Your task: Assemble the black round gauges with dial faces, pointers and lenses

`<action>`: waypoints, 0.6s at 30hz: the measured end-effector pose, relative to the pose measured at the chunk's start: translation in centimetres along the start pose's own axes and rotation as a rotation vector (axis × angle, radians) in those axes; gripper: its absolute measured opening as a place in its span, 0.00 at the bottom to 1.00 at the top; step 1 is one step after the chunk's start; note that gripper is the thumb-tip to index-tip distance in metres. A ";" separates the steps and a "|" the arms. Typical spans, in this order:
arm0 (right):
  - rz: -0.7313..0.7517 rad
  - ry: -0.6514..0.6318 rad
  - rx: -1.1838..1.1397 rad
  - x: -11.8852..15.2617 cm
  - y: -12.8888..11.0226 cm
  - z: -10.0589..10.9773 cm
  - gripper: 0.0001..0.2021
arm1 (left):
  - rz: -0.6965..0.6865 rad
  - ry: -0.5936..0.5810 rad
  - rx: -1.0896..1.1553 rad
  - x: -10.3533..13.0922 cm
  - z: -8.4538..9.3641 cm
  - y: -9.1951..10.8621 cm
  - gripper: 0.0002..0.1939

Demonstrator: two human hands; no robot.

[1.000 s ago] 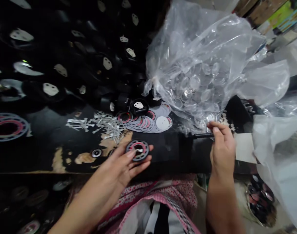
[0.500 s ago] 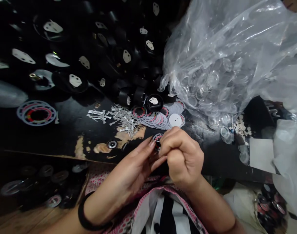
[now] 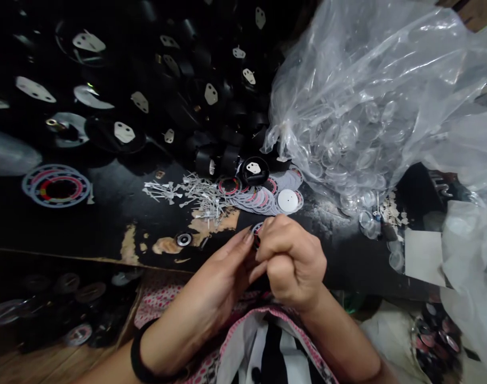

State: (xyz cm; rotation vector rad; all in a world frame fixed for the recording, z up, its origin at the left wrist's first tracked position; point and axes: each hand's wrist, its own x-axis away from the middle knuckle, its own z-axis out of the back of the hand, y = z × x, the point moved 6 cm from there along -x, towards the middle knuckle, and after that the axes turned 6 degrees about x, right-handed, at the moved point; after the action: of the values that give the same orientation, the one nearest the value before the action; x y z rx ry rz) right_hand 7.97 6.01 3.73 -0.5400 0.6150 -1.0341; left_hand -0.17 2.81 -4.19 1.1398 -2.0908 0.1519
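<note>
Near the front edge of the black table, my left hand [image 3: 227, 272] holds a small round gauge with a printed dial [image 3: 257, 229] between thumb and fingers. My right hand [image 3: 293, 261] is curled into a fist against the gauge and covers most of it; whatever its fingers grip is hidden. Just beyond the hands lie a fanned pile of printed dial discs [image 3: 259, 198], a white disc [image 3: 287, 201] and a heap of small white pointers [image 3: 205, 200]. A black round housing [image 3: 254, 169] rests on the dial pile.
Many black housings with pale plates [image 3: 124, 132] fill the back left. A plastic bag of clear round covers [image 3: 347, 138] stands back right. Larger dials [image 3: 59, 185] lie left, a small ring [image 3: 184, 239] nearer, and a white square [image 3: 424, 256] right.
My right hand has shifted slightly left and down over the gauge, hiding more of its dial. My left hand keeps its hold. The whole view has moved a little.
</note>
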 end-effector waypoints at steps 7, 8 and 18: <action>-0.005 0.506 -0.472 0.2 2.8 6.0 0.12 | 0.030 0.019 0.023 -0.2 0.6 -0.2 0.08; -0.036 0.626 -0.454 1.2 4.3 7.5 0.11 | 0.034 0.031 0.029 -0.2 0.7 -0.2 0.08; -0.322 0.712 0.108 6.5 11.1 12.3 0.07 | -0.096 0.088 -0.072 -0.2 1.4 1.0 0.15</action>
State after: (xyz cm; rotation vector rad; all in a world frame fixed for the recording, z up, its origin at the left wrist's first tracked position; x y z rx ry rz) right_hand 25.78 6.23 3.60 -0.1608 1.1114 -1.5726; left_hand -1.67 2.95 -5.12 1.1666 -1.9454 0.0793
